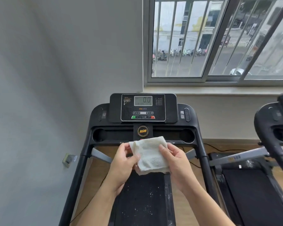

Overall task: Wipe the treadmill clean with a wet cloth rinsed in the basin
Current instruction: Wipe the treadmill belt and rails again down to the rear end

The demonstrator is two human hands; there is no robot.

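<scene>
A black treadmill (pixel 201 144) stands in front of me, its console display (pixel 143 101) reading 0.0. White specks dot its dark belt (pixel 142 201). A folded white cloth (pixel 149 154) is held above the belt, just below the console's tray. My left hand (pixel 122 162) grips the cloth's left edge with the thumb on top. My right hand (pixel 175 160) holds its right edge, thumb pressed on the cloth. No basin is in view.
A second treadmill (pixel 268 128) stands close on the right. A grey wall (pixel 39 95) runs along the left with a socket (pixel 69 159) low down. A barred window (pixel 219 39) sits behind the console. A black cable (pixel 219 150) lies on the wooden floor.
</scene>
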